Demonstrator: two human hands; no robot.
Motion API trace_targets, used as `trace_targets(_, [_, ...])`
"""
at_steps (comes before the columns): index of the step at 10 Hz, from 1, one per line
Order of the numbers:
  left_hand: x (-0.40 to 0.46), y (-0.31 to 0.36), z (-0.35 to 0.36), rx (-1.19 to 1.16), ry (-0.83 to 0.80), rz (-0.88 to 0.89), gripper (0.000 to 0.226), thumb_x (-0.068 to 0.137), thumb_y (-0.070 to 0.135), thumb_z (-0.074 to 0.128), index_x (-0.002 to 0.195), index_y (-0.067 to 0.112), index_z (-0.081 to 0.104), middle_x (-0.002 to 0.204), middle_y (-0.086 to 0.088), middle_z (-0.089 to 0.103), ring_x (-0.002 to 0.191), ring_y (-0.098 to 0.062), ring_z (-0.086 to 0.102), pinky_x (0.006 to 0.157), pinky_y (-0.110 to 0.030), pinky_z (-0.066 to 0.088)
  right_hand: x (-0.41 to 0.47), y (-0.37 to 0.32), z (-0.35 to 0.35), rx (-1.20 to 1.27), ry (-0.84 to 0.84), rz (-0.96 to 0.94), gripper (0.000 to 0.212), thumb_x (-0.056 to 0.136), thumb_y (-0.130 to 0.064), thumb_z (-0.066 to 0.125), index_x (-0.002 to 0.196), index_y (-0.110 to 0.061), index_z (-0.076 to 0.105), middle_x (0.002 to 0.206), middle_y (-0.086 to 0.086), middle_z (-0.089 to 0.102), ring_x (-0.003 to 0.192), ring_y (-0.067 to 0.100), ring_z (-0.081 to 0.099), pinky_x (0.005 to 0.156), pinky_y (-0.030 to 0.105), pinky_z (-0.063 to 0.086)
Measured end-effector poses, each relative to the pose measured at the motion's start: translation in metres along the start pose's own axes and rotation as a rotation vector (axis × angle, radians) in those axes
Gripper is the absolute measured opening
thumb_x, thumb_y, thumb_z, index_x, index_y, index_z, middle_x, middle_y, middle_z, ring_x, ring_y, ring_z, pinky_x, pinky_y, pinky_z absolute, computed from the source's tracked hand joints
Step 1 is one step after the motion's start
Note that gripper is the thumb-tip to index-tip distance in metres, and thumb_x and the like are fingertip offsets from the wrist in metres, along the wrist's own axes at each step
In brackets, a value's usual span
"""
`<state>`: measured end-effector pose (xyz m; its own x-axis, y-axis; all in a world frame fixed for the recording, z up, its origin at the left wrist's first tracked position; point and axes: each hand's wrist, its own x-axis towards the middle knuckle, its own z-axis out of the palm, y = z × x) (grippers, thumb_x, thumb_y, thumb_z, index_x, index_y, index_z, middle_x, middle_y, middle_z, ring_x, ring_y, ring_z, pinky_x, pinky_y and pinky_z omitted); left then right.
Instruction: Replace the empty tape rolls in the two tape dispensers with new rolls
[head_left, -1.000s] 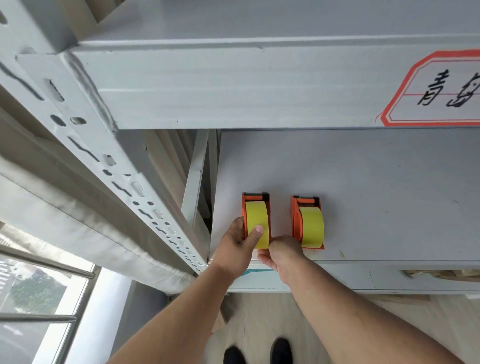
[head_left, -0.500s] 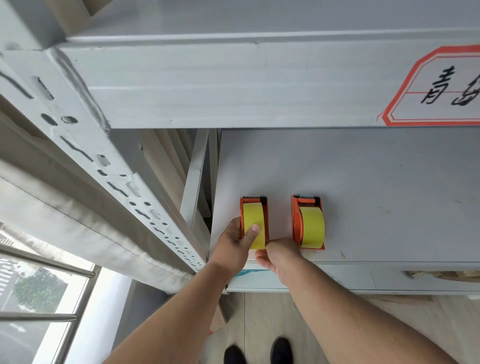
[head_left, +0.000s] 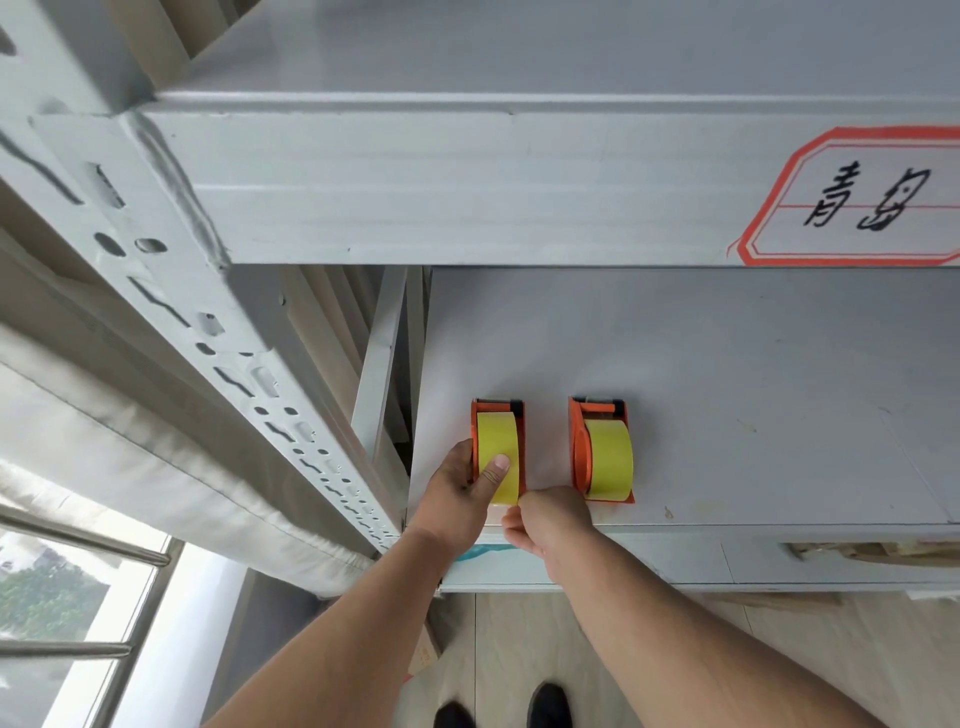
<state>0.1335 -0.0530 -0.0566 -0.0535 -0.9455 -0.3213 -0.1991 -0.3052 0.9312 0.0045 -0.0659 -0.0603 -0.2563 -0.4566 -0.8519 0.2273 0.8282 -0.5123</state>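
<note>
On the grey shelf (head_left: 727, 389), the left dispenser (head_left: 498, 415) has slid slightly toward nine o'clock, left hand (head_left: 457, 493) still clamping its yellow roll (head_left: 497, 441), right hand (head_left: 550, 519) apparently pinching the tape end, suggesting threading; the right dispenser (head_left: 600, 452) at three o'clock looks loaded.

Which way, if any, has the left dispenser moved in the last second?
No. The left dispenser keeps the same gap to the right dispenser and the shelf edge; only the camera moved.
</note>
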Motion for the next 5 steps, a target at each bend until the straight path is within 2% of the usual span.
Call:
trace_targets(1, [-0.001,-0.001,-0.001,-0.046,-0.007,-0.012,0.047,0.099,0.049,0.061,0.14,0.025,0.058,0.128,0.008,0.074,0.118,-0.008,0.07,0.096,-0.017,0.055,-0.01,0.005,-0.007,-0.037,-0.012,-0.037,0.017,0.101,0.004,0.05,0.108,0.004,0.065,0.099,0.023,0.069,0.08,0.027,0.067,0.084,0.04,0.065])
trace_targets(2, [-0.004,0.002,-0.007,-0.08,-0.004,-0.02,0.066,0.09,0.059,0.07,0.143,0.023,0.055,0.131,0.006,0.073,0.119,-0.009,0.07,0.1,-0.024,0.058,-0.029,0.007,-0.014,-0.057,-0.019,-0.072,0.011,0.101,0.003,0.056,0.096,-0.003,0.065,0.103,0.024,0.074,0.084,0.027,0.073,0.093,0.043,0.064])
trace_targets(3, [-0.011,0.008,-0.013,-0.1,0.026,-0.005,0.073,0.086,0.059,0.074,0.146,0.025,0.05,0.14,0.003,0.067,0.129,-0.015,0.064,0.113,-0.042,0.052,-0.051,0.008,-0.026,-0.071,-0.077,-0.193,0.014,0.103,-0.007,0.059,0.093,-0.011,0.067,0.103,0.022,0.076,0.087,0.026,0.075,0.094,0.042,0.064])
trace_targets(4, [-0.019,0.015,-0.018,-0.068,0.063,0.0,0.073,0.093,0.045,0.073,0.155,0.021,0.041,0.151,0.002,0.056,0.141,-0.017,0.053,0.12,-0.041,0.043,-0.075,0.006,-0.041,-0.08,-0.142,-0.31,0.007,0.105,-0.012,0.062,0.104,-0.014,0.069,0.102,0.017,0.079,0.089,0.025,0.077,0.09,0.041,0.065])
trace_targets(5, [-0.031,0.013,-0.017,-0.022,0.136,0.043,0.075,0.095,0.043,0.072,0.158,0.022,0.037,0.16,0.002,0.047,0.145,-0.014,0.044,0.123,-0.04,0.036,-0.097,-0.001,-0.058,-0.083,-0.167,-0.437,0.008,0.104,-0.015,0.063,0.109,-0.014,0.07,0.096,0.011,0.082,0.087,0.023,0.079,0.083,0.039,0.067])
